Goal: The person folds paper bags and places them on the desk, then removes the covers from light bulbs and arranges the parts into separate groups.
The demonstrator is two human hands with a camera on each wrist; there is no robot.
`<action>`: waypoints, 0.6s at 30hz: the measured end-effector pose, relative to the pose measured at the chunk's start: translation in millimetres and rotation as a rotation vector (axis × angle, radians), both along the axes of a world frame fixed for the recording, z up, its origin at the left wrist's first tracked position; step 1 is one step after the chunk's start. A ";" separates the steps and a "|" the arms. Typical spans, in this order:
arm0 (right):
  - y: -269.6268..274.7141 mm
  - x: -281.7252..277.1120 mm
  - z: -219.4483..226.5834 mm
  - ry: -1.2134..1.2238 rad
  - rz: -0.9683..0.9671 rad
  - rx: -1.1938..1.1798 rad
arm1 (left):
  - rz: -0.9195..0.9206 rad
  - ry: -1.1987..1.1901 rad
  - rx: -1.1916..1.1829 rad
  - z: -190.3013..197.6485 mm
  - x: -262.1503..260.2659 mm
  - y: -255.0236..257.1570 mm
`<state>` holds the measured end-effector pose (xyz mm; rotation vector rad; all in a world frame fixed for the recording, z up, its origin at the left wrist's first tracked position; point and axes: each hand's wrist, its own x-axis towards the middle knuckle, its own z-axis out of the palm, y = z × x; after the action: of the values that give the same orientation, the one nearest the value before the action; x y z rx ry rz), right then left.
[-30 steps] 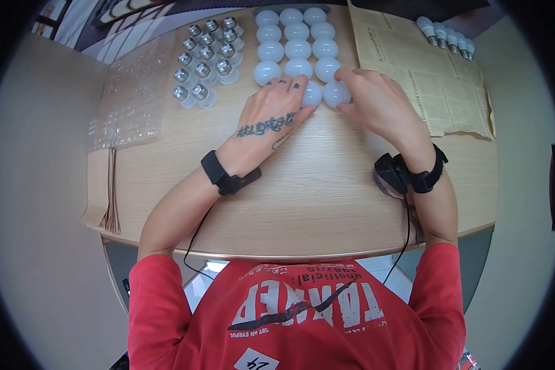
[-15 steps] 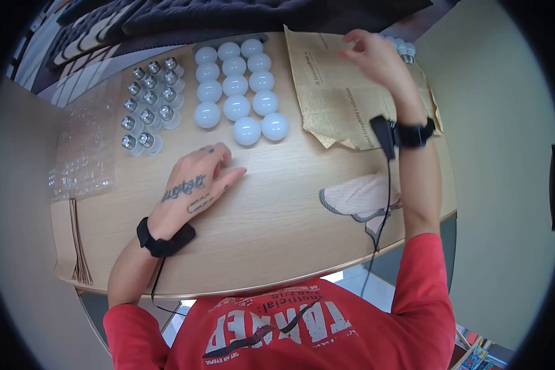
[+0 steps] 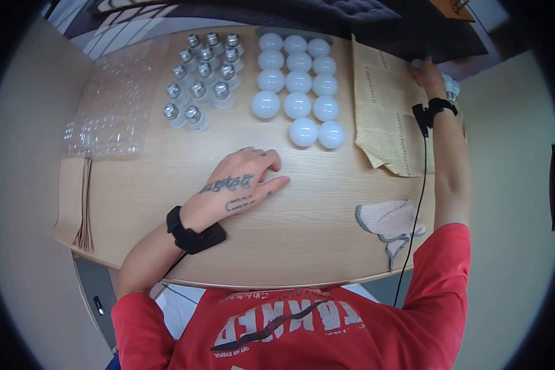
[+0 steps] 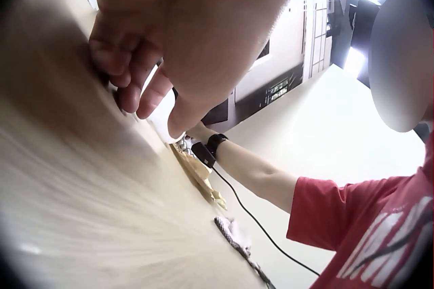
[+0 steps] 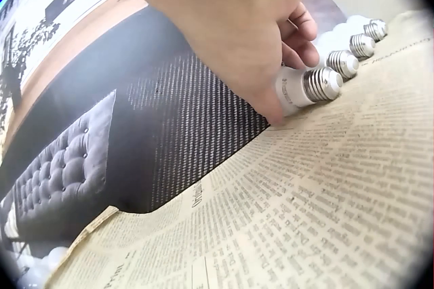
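At the far right corner my right hand (image 3: pixel 428 79) reaches over the printed brown paper (image 3: pixel 385 117). In the right wrist view its thumb and curled fingers close around the white body of a light bulb (image 5: pixel 293 91), whose threaded metal base points out past the hand. Several more bulbs (image 5: pixel 342 64) lie in a line beside it at the paper's edge. My left hand (image 3: pixel 237 185) rests on the table with loosely bent fingers, holding nothing. Just beyond it stand rows of white round bulbs (image 3: pixel 298 105), dome up.
Bulbs standing with metal bases up (image 3: pixel 198 91) fill rows at the back left. Clear plastic packaging (image 3: pixel 114 102) lies left of them, above folded brown paper (image 3: pixel 74 197). A pink cloth (image 3: pixel 385 219) lies near the front right, where a black cable (image 3: pixel 420 203) passes from the right wrist.
Both hands have left the front of the white bulb rows. My right hand has swung across the paper to the far-right bulbs and taken hold of one; my left has drawn back onto the table.
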<state>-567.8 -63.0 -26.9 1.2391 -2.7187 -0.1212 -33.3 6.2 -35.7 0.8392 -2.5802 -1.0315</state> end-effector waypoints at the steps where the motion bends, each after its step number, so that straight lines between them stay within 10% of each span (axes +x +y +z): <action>1: 0.1 0.6 -2.6 0.019 -0.002 -0.007 | -0.002 0.003 -0.004 -1.3 0.0 0.0; 11: 23.9 17.0 7.2 0.083 0.243 -0.264 | 0.224 0.051 0.125 5.6 -0.6 -10.2; 18: 81.4 144.0 67.0 -0.362 0.454 -0.668 | 0.344 0.098 0.072 -9.9 -5.9 -24.5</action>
<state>-423.8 18.4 40.1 1.6886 -2.2960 1.0511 -39.2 -18.4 -45.6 1.1684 -2.2256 -1.0347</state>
